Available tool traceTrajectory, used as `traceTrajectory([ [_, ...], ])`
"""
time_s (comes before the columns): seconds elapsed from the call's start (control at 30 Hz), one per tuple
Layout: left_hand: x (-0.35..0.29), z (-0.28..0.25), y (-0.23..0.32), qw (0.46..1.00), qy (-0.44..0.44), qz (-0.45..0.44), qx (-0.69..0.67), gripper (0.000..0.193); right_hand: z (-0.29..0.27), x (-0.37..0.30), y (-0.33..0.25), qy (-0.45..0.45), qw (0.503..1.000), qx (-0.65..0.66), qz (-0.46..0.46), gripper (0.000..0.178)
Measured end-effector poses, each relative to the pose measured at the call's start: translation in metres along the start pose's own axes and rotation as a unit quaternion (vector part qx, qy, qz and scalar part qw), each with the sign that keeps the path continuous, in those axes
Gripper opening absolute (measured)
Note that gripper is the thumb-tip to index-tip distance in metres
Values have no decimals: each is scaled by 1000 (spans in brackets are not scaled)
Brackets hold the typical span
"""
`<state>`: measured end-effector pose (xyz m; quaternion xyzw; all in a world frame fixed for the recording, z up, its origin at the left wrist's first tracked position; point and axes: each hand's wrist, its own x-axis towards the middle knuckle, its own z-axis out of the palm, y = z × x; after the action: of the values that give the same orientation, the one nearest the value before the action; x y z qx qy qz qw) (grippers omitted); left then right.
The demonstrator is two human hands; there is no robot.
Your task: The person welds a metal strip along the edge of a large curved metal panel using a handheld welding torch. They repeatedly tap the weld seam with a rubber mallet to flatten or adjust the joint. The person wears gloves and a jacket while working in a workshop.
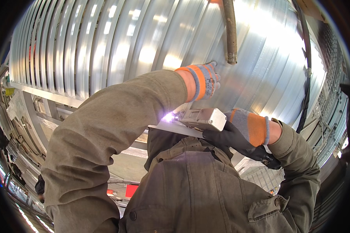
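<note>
My right hand [243, 126], in a grey, orange and black glove, is wrapped round a handheld welding gun [202, 118] with a boxy silver head. A bright violet-white glow [169, 117] burns at the gun's tip, beside my left sleeve, at the near edge of the metal. My left hand [206, 81], in a grey and orange glove, rests on the ribbed silver metal panels [144, 50] with its fingers curled. A small dark end shows by its fingers; what it belongs to cannot be made out.
A brown tube [230, 35] lies over the panels ahead of my left hand. A black cable [308, 73] runs down the right side. Metal framing [31, 108] stands at the left, and wire mesh [326, 58] at the far right. Something red [131, 190] shows below.
</note>
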<state>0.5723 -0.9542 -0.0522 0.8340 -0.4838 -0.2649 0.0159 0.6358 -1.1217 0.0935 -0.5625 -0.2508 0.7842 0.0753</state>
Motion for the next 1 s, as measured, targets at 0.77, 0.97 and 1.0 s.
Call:
traceTrajectory([
  [0.77,4,18,4,994,39,-73,-74,40,4,-21,14,49,993,7,-106,46],
  [0.97,1,11,3,999,20,-31,37,39,7,-22,20,60,990,-5,-124,43],
  [1.0,2,10,3,999,14,-31,35,39,8,-22,23,63,988,-7,-138,44],
])
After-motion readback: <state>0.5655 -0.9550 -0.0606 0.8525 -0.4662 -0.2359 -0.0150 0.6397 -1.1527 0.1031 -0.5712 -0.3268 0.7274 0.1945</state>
